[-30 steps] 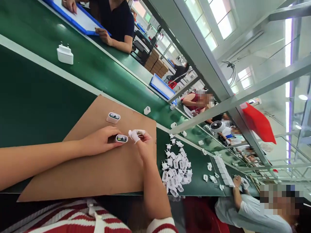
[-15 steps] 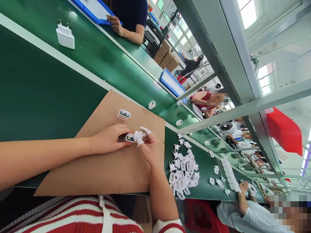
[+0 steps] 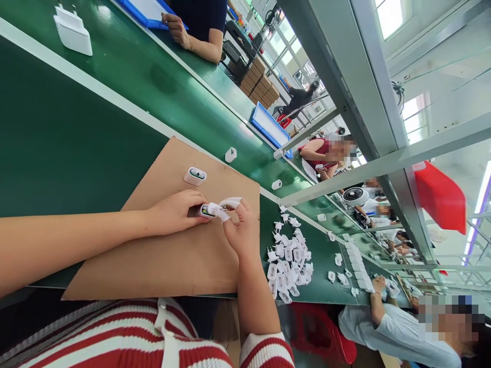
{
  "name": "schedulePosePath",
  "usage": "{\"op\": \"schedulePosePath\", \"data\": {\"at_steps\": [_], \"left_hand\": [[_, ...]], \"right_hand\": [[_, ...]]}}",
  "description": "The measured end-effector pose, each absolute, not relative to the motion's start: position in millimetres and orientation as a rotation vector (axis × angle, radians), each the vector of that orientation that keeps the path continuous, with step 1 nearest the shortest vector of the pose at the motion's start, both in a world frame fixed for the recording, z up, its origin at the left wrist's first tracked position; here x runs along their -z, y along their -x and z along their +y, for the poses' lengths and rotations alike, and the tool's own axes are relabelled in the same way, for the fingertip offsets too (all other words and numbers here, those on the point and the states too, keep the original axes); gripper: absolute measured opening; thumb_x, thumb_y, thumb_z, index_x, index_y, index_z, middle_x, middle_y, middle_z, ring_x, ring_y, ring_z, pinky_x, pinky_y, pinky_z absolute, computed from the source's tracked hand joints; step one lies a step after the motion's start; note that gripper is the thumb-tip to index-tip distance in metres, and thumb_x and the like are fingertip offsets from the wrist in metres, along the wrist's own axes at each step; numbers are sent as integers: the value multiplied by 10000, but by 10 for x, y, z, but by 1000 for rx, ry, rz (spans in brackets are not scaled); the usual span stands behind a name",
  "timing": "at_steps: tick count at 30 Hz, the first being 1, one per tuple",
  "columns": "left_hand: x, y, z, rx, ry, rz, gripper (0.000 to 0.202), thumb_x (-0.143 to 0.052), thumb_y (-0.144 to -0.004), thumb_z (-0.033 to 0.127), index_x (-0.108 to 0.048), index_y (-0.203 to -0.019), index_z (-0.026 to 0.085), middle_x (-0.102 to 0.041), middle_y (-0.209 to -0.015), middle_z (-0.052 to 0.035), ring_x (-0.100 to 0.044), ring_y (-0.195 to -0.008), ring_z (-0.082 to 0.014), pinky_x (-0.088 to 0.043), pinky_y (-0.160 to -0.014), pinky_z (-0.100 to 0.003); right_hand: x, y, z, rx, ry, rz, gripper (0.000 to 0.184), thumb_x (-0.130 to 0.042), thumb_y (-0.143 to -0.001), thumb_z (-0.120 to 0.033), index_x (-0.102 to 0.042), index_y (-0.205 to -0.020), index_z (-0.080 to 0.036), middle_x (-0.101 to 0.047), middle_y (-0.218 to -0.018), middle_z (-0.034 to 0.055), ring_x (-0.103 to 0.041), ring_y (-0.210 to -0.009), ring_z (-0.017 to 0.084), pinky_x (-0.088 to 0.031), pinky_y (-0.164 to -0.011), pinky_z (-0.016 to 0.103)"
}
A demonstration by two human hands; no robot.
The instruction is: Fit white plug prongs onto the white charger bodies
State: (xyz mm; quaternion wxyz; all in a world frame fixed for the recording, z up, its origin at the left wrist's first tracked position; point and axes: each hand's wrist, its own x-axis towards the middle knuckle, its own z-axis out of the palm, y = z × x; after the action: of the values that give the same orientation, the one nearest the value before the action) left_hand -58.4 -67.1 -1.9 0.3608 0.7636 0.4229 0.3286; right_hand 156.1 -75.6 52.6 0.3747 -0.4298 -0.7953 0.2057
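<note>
My left hand (image 3: pixel 174 210) grips a small white charger shell (image 3: pixel 207 210) with its open end facing right, over a brown cardboard sheet (image 3: pixel 161 260). My right hand (image 3: pixel 240 230), with white finger cots on thumb and forefinger, pinches a white plug piece (image 3: pixel 222 210) against that open end. A second open shell (image 3: pixel 195 176) lies on the cardboard just beyond my hands. A heap of white plug pieces (image 3: pixel 287 263) sits on the green bench right of my right forearm.
A green conveyor belt (image 3: pixel 134 66) runs behind the cardboard, carrying a finished white charger (image 3: pixel 72 30) and two small white shells (image 3: pixel 230 154). Blue trays (image 3: pixel 268 128) and other workers sit along the line. A metal frame post (image 3: pixel 345 66) crosses overhead.
My right hand has pushed the plug piece up to the shell's open end. The view has swung, and the finished charger on the belt has shifted left.
</note>
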Motion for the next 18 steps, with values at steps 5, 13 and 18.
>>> {"op": "schedulePosePath", "data": {"at_steps": [5,13,18], "left_hand": [[-62,587,-698,-832,-1946,1095,331,-613,-907,501,-695,-918,180,-643,-962,-73,-598,-878,-230,-476,-805,-347],[-40,594,-697,-854,-1971,1077,334,-605,-907,483,-688,-864,162,-614,-899,-67,-577,-805,-204,-437,-729,-332],[32,589,-679,-867,-1984,1075,313,-624,-902,463,-683,-850,161,-611,-887,-65,-573,-810,-209,-431,-735,-340]], "right_hand": [[-433,-1519,-741,-334,1044,-2249,265,-569,-891,-68,-702,-1071,-211,-681,-1010,69,-628,-1002,209,-532,-866,323],[-712,-1364,-701,-129,1280,-2568,312,-482,-750,50,-651,-805,-206,-577,-818,29,-546,-828,197,-408,-695,288],[-788,-1311,-773,-43,1334,-2608,280,-495,-753,37,-641,-789,-200,-551,-798,28,-521,-795,198,-362,-665,296]]}}
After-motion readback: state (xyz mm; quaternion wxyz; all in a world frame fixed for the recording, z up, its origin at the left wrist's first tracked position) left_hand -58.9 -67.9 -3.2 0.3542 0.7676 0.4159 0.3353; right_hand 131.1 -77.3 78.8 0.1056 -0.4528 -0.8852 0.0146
